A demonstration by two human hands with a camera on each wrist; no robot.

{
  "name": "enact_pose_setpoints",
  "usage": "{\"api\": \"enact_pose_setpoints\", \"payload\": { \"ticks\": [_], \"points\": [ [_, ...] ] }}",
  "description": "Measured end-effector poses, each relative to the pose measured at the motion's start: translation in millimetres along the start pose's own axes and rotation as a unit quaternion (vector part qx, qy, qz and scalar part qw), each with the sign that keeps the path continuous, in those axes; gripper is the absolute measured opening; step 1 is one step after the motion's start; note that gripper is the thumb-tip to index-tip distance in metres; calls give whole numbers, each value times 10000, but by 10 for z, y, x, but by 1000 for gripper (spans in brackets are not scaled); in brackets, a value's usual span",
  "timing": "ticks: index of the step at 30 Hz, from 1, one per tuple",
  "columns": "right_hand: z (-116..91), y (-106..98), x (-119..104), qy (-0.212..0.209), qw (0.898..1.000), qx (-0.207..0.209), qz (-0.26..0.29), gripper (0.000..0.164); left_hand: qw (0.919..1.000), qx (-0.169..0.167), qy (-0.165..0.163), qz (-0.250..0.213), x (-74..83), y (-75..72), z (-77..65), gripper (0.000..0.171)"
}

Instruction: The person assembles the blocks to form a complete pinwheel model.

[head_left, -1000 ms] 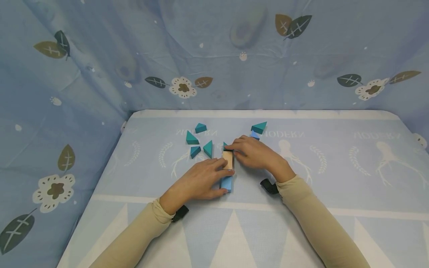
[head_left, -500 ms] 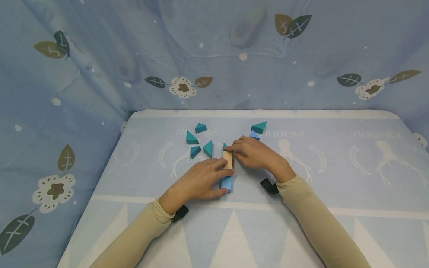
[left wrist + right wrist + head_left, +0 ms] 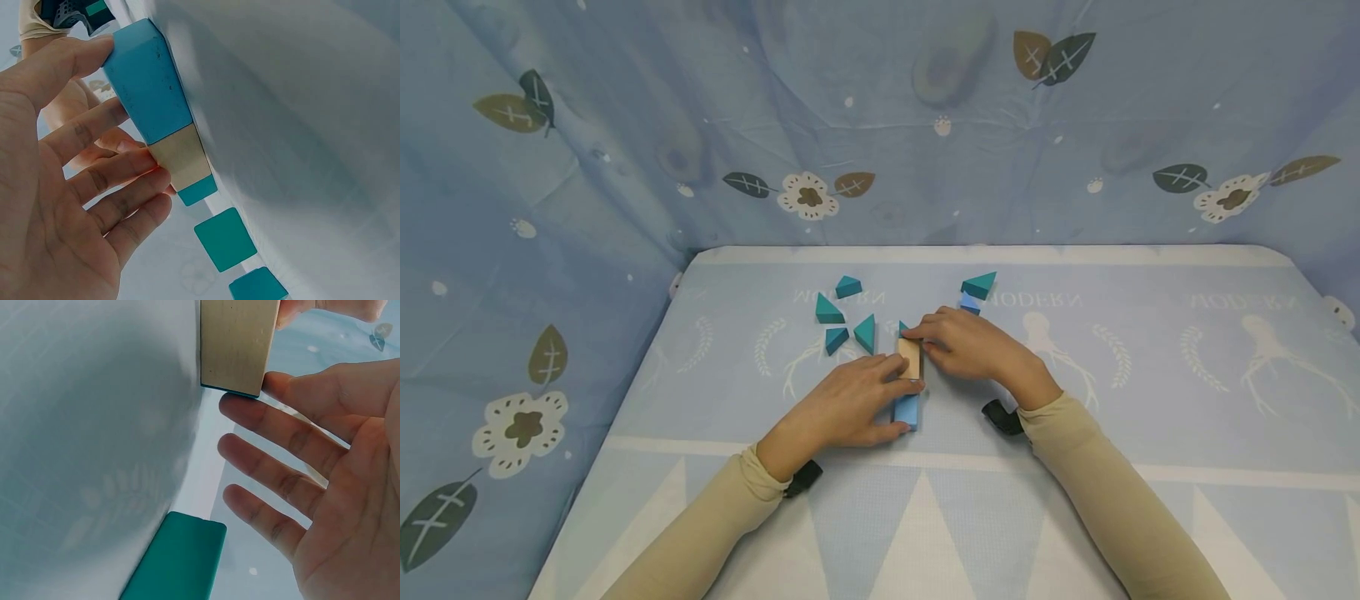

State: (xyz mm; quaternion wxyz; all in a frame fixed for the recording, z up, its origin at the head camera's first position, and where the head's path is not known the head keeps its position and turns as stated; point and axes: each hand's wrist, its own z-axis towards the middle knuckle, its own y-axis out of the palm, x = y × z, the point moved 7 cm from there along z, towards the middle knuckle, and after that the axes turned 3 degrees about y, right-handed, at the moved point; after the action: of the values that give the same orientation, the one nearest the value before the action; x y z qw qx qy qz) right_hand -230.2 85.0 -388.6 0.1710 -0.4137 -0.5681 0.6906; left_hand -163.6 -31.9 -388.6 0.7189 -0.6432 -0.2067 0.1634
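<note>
Table's far edge (image 3: 775, 253) lies well beyond hands (image 3: 852, 404) (image 3: 966, 340) pinching blue block (image 3: 906, 412) and wooden block (image 3: 910, 353).

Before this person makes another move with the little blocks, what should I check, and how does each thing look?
1. Blue block meets wooden block: ok, no gap shows.
2. Small teal piece sits against the wooden block's far end: ok.
3. Left hand off the row: not ok, its thumb touches the blue block's near end.
4. Right hand pressing firmly: cannot tell; its fingers are at the far end.
5. Nearest loose teal block apart from the row: ok.
</note>
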Motion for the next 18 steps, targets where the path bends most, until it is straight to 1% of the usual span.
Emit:
{"api": "enact_pose_setpoints", "payload": {
  "ticks": [10,18],
  "points": [
    [-18,-9,-18,69,9999,-125,18,34,10000,-67,-15,-11,2,3,4,51],
    [-28,-58,-35,-20,9999,-55,86,31,10000,-73,-17,10,-1,10,3,50]
  ]
}}
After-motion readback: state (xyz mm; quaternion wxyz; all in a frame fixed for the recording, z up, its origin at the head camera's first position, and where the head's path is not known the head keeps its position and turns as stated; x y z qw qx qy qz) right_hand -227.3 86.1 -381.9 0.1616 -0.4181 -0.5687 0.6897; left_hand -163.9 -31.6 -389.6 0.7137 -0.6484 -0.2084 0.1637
